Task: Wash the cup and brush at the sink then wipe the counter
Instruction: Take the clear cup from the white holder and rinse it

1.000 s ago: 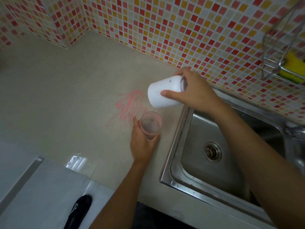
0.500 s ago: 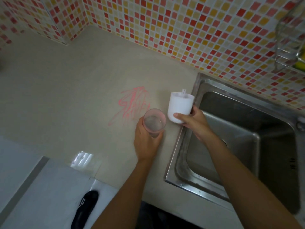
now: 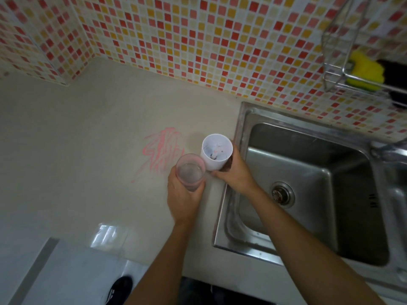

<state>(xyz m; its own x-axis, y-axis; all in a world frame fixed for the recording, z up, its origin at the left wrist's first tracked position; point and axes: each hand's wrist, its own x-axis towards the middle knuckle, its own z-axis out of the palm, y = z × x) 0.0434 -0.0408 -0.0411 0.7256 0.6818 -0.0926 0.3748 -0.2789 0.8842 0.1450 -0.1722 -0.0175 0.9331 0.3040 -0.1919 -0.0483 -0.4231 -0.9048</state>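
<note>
At centre frame, beside the steel sink (image 3: 240,119) filling the right, a pink smear (image 3: 164,150) marks the counter (image 3: 66,150); the left hand (image 3: 182,199) grips a clear cup (image 3: 190,171), the right hand (image 3: 234,172) a soiled white cup (image 3: 217,151). Washing seems not yet begun; next, carry them right over the basin
</note>
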